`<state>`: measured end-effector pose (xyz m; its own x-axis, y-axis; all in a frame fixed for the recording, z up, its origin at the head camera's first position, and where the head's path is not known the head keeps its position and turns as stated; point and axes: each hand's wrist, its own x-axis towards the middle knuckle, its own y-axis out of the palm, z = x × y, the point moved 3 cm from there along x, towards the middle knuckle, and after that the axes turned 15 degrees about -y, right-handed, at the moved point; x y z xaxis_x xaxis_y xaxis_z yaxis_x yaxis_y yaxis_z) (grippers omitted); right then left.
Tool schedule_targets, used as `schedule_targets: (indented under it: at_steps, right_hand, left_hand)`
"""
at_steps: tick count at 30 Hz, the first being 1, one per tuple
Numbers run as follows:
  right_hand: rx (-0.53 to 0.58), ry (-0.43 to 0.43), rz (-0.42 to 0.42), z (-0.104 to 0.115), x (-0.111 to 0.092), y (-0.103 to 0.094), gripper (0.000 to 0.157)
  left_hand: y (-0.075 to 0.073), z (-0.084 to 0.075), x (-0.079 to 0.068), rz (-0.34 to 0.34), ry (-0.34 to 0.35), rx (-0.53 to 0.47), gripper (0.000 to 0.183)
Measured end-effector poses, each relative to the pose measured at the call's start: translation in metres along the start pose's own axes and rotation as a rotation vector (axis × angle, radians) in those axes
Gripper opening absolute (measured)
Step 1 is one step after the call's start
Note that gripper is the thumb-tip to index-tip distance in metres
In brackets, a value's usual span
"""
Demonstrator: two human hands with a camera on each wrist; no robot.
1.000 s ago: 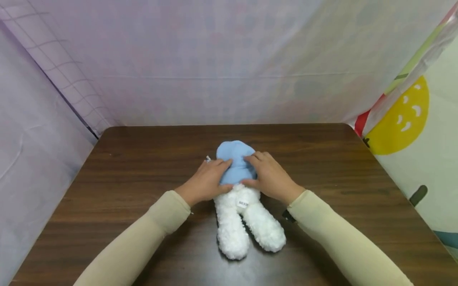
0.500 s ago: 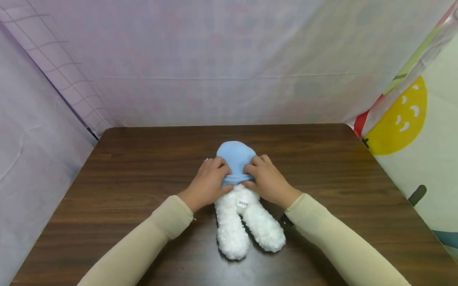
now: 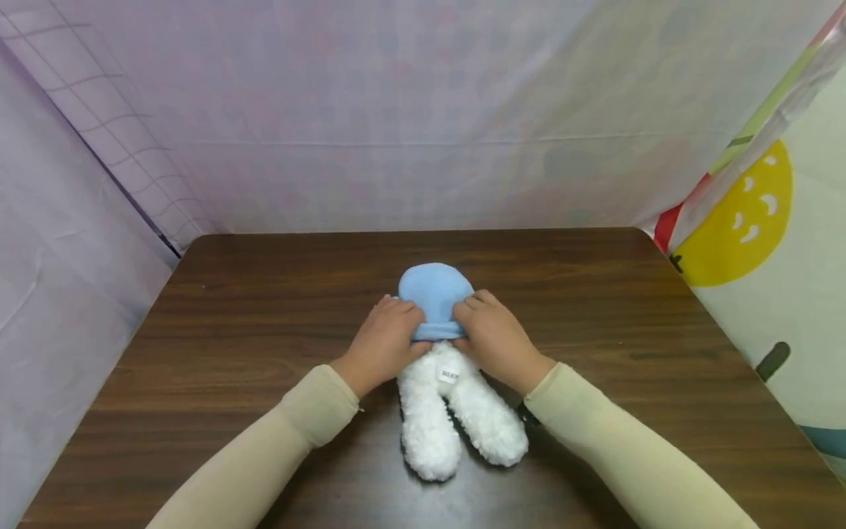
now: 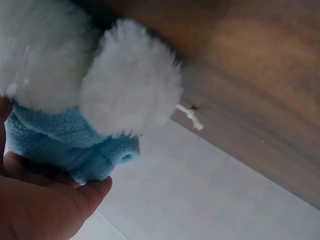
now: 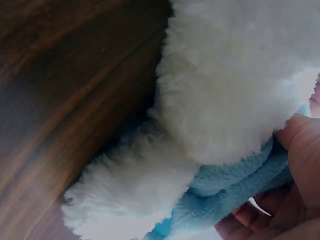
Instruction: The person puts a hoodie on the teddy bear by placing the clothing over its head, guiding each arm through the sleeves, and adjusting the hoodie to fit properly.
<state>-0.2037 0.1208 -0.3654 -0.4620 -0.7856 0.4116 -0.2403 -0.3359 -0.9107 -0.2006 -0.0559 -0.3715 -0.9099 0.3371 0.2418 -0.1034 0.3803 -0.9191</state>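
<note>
Head view: two hands grip a blue cloth on a white stuffed toy

The left hand (image 3: 383, 338) and the right hand (image 3: 497, 338) face each other on either side of the blue cloth (image 3: 434, 292). Fingers on both are bent, thumbs drawn in near the lower edge, and each hand has hold of its own side of the cloth. A folded band runs straight across between them.

The white stuffed toy (image 3: 431, 433) lies on the brown table (image 3: 258, 316); the cloth is around its upper part. Two long fluffy limbs stretch from between the hands toward the person, spread a little apart, with a small printed tag (image 3: 448, 375) just above where they part.

From the left wrist, a fluffy white lump (image 4: 132, 82) sits just past the left fingertips, and a short white cord (image 4: 191, 117) pokes out beyond it. From the right wrist, the right hand's thumb lies against the toy's fur and its fingers curl under the blue fabric.

Pale sleeves (image 3: 320, 404) cover both forearms. Well beyond the hands hangs a light sheet (image 3: 396, 110).
</note>
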Motion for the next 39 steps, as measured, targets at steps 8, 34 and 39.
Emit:
schedule_targets:
  at_steps: [8,34,39]
  right_hand:
    - [0.026,0.018,0.015,-0.0015,-0.0003,0.0009,0.036]
    - [0.063,0.070,0.013,0.0011,-0.0060,-0.0007,0.027]
    - [0.098,0.105,0.046,-0.0020,-0.0063,-0.0026,0.069]
  left_hand:
    - [0.0008,0.0003,-0.0012,-0.047,0.009,-0.026,0.035]
    - [-0.0042,-0.0043,-0.0061,-0.015,-0.028,0.050,0.036]
    - [-0.0052,-0.0043,-0.0020,0.073,-0.049,0.068,0.061]
